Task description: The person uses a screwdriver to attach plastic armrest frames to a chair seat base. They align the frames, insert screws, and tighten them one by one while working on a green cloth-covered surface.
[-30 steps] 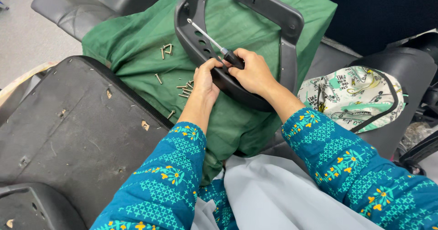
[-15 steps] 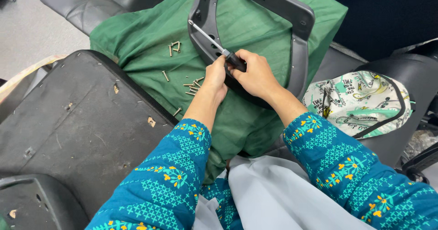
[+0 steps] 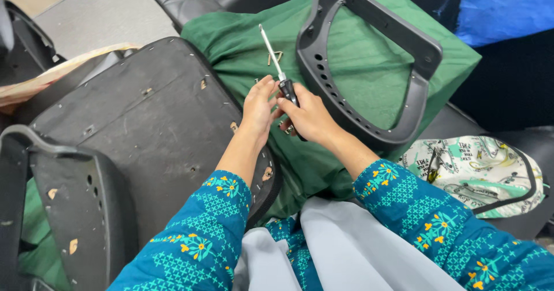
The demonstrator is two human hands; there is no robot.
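My right hand grips the screwdriver, shaft up; left hand fingertips steady it over the green cloth.

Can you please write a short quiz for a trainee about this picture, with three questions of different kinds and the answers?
1. True or false: the screwdriver has its tip inside a hole of the frame.
2. Which colour is the cloth under the frame? A) green B) red C) white
3. Fill in: the right hand grips the screwdriver by its black ____.

Key
1. False. The tip points up and away, clear of the frame.
2. A.
3. Handle. The left hand is beside it, fingers close to the handle.
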